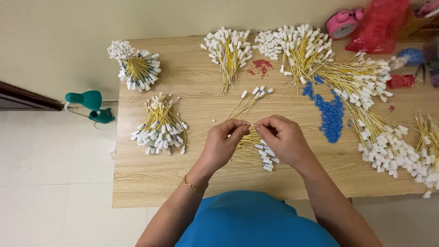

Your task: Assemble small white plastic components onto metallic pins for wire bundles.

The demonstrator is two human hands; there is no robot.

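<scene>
My left hand [222, 144] and my right hand [283, 139] meet over the middle of the wooden table [151, 178]. Together they pinch one thin yellow wire [250, 125] between their fingertips. My right hand also holds a small bunch of yellow wires with white plastic ends [261, 153] under its palm. A few finished wires [250, 99] lie fanned out just beyond my hands.
Bundles of yellow wires with white ends lie at the left [160, 127], far left [136, 67], far middle [228, 52] and all along the right [382, 142]. Blue beads [330, 113] and red beads [261, 65] are spilled nearby. A pink clock [342, 23], a red bag [379, 25] and a green lamp [91, 104] sit at the edges.
</scene>
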